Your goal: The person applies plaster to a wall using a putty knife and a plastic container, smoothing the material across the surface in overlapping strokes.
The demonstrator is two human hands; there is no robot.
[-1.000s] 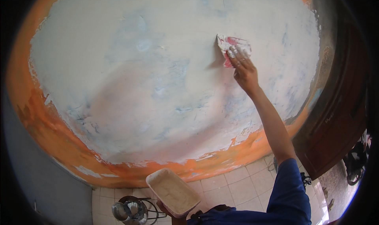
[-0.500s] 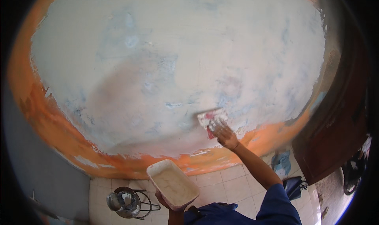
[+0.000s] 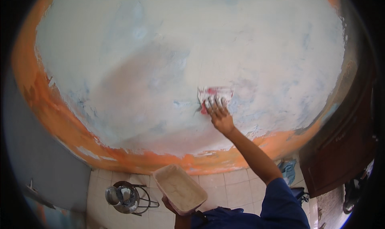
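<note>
Putty blade (image 3: pixel 214 95): flat, red-smeared, pressed against the plastered wall (image 3: pixel 160 68), long edge horizontal, lying just above the right hand (image 3: pixel 219 116), whose fingers are closed on it. Putty tray (image 3: pixel 180 188): gripped from beneath by the left hand (image 3: pixel 170 207), well below.

wall: broad matt white-plastered wall (image 3: pixel 160 68), patchy, rough orange edge;
scraper: flat red-smeared plastic scraper (image 3: pixel 215 95);
tray: cream plastic tray (image 3: pixel 180 188), putty-caked;
floor: pale glossy tiled floor (image 3: pixel 236 189)
</note>
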